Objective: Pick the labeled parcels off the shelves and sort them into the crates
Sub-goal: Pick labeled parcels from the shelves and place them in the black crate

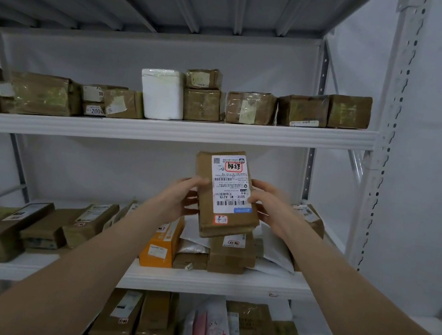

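Two arms show, and both are bare. The left arm (87, 262) is long and smooth. It looks wide near the bottom edge and gets thinner toward the wrist. The right arm (354, 292) has the same long, smooth shape, wide low down and thin at the wrist. The left hand (179, 198) is bare too, with slim fingers and a thumb. The right hand (269, 204) is also bare, with a long thumb. The fingernails are too blurry to see well.
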The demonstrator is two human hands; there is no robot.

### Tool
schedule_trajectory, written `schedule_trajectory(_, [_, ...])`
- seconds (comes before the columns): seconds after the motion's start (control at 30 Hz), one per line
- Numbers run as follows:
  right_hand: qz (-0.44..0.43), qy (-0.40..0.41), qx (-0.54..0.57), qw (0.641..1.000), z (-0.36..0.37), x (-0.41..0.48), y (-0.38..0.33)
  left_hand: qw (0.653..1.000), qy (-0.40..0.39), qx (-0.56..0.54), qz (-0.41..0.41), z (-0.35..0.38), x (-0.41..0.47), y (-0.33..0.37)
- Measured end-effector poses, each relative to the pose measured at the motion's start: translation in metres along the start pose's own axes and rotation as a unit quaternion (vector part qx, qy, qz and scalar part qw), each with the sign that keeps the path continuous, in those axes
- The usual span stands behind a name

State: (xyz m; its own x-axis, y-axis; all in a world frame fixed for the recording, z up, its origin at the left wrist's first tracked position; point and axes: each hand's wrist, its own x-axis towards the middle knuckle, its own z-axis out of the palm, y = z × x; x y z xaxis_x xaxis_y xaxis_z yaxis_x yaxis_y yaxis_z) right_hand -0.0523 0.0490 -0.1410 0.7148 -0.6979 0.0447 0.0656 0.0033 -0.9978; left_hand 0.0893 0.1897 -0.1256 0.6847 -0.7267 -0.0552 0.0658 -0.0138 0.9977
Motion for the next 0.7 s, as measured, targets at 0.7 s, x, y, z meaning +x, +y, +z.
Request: schedule_trajectory(0.7, [0.168, -0.026, 0.246, 0.954, 0.012, -0.016, 0.051, 0.988, 0.071, -0.102, -0.096, -0.034, -0.015, -0.036])
